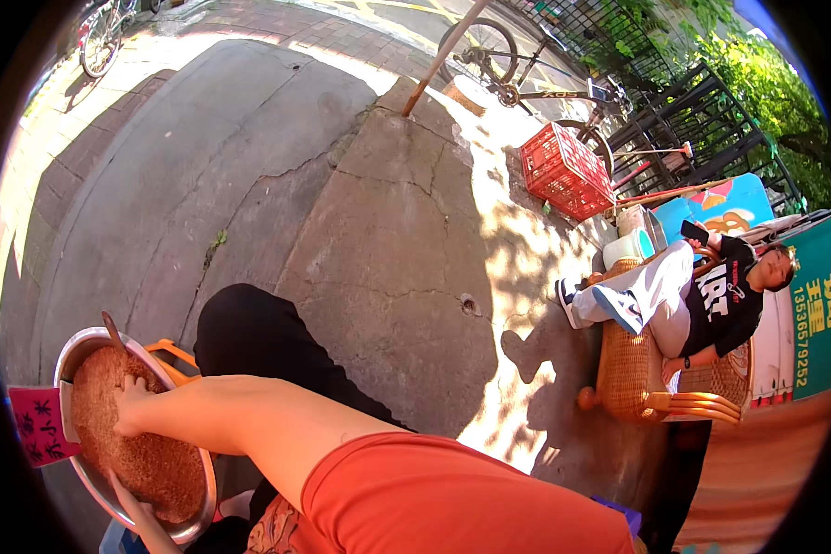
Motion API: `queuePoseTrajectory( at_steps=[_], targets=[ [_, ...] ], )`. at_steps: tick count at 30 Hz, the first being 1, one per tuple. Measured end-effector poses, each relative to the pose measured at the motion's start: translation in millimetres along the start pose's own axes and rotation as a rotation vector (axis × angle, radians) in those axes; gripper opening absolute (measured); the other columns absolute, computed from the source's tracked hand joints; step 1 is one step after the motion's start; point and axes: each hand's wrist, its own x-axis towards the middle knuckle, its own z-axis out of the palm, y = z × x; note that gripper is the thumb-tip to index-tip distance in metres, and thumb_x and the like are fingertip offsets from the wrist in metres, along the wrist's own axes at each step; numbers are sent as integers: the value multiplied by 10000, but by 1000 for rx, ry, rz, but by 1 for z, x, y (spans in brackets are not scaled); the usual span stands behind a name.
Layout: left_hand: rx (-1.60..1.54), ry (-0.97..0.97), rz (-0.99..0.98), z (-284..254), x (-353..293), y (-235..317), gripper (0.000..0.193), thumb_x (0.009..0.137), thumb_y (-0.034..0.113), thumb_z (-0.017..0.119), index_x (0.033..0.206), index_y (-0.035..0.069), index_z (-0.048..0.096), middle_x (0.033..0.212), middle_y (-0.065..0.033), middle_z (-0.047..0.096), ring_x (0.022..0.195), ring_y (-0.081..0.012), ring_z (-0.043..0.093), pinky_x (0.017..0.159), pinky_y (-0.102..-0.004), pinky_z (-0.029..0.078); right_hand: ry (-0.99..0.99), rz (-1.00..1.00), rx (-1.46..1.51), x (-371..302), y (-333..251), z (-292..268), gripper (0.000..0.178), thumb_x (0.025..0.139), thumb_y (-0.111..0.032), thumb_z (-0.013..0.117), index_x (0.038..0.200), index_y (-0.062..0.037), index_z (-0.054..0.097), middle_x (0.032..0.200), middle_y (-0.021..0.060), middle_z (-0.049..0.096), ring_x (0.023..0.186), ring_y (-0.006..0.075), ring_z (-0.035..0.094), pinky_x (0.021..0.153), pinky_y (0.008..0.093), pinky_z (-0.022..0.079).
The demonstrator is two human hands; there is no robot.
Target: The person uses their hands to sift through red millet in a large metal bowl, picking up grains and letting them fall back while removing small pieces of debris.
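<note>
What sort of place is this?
Probably an outdoor roadside spot: cracked concrete underfoot, a bike near the road, and a person lounging on a wicker chair.

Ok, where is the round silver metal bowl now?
The bowl is lower left in the head view, its brown grains under the right hand, a pink rectangular sign at its left edge.

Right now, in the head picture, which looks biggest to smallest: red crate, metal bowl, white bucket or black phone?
Metal bowl, though it's closest to the camera
Red crate
White bucket
Black phone
</note>
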Motion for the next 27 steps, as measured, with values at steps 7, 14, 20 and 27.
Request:
queuePoseTrajectory(
  at_steps=[7,14,20,27],
  targets=[
    [-229,-198,-226,54,-24,28,498,898,341,549,1283,34,479,1260,-124,543,1149,-260,522,984,-377,406,14,27,148,17,-2,22,758,684,-334,703,1298,-25,384,1333,253,313,1199,441,392,986,477,385],
    [-370,-328,-22,44,-67,47,339,913,204,551,1204,31,557,1186,-79,593,1116,-195,542,989,-328,396,-306,-450,350,28,-25,32,761,723,-439,653,1225,95,446,1300,347,388,1236,435,389,1013,443,356],
    [-303,57,100,38,-159,35,704,883,217,571,1435,1,191,1437,-168,296,1324,-262,291,1082,-379,235,4,-322,86,24,11,5,778,769,-422,637,1349,7,343,1325,323,349,1234,461,360,1034,475,315],
    [-627,240,-134,48,-201,11,630,862,292,574,1395,142,273,1471,-54,275,1349,-277,254,1083,-546,100,-109,109,523,4,12,-8,745,866,-432,528,1460,-176,159,1515,103,183,1389,323,127,991,673,154]
  ],
)
